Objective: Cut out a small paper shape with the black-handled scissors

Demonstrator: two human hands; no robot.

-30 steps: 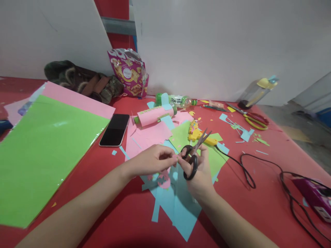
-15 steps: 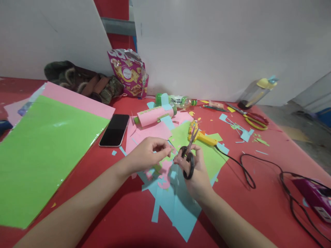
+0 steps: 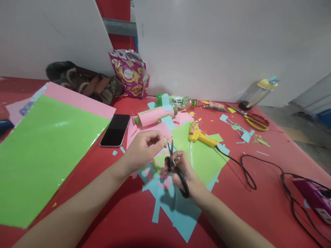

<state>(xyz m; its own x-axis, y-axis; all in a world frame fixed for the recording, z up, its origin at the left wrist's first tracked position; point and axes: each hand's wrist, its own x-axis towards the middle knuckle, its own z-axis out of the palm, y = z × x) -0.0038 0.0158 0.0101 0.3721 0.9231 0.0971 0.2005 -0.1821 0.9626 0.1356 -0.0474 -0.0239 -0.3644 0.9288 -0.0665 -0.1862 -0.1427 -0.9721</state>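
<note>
My right hand [image 3: 184, 172] holds a pair of black-handled scissors [image 3: 178, 170], fingers in the loops. The slightly parted blades point up, close by the fingertips of my left hand [image 3: 146, 148]. Those fingertips are pinched together; whatever is between them is too small to make out. Under both hands lie light blue paper [image 3: 184, 217], green paper [image 3: 207, 167] and several pink cut scraps [image 3: 164, 182]. A yellow glue gun [image 3: 203, 137] rests on the green sheet, just beyond my right hand.
Left of my hands are a phone [image 3: 115, 130] and a large green sheet [image 3: 51, 158]. Behind stand a pink-wrapped roll [image 3: 152, 116], a green bottle [image 3: 178, 101] and a snack bag [image 3: 130, 74]. Larger scissors [image 3: 254, 121], a clear bottle [image 3: 254, 94] and a black cord [image 3: 248, 174] lie rightward.
My right hand has shifted left and turned, bringing the scissors' blades beside my left fingertips. The left hand has moved slightly up and left, still pinched.
</note>
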